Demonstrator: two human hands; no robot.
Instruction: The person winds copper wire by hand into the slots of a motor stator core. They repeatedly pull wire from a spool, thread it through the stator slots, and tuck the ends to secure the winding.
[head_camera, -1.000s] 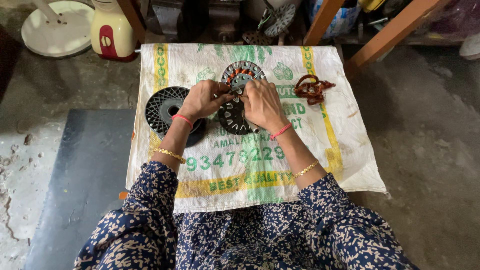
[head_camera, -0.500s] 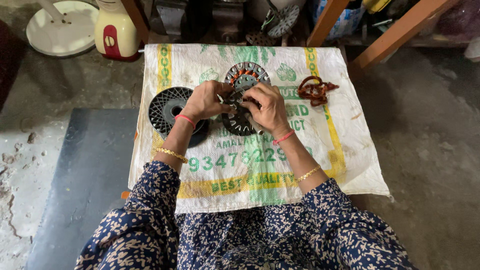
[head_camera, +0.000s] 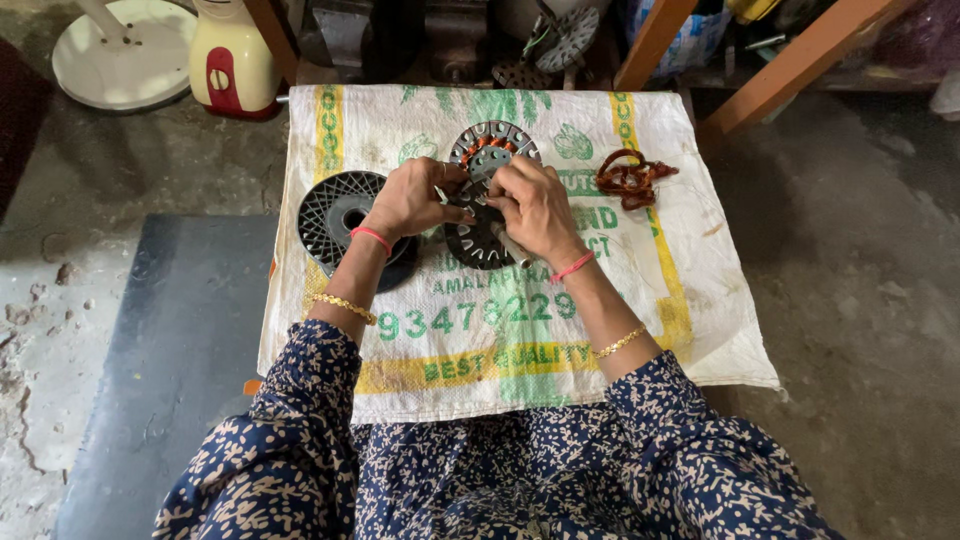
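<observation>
Two hands, left hand (head_camera: 408, 198) and right hand (head_camera: 533, 205) | fingers closed on dark slotted stator disc (head_camera: 478, 240) | mid-sack (head_camera: 620, 330), copper windings partly visible.

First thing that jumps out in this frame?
The left hand and right hand meet over a dark slotted stator disc at the middle of a white printed sack. A second stator with copper windings lies just behind; a tangle of copper wire sits to the right.
</observation>
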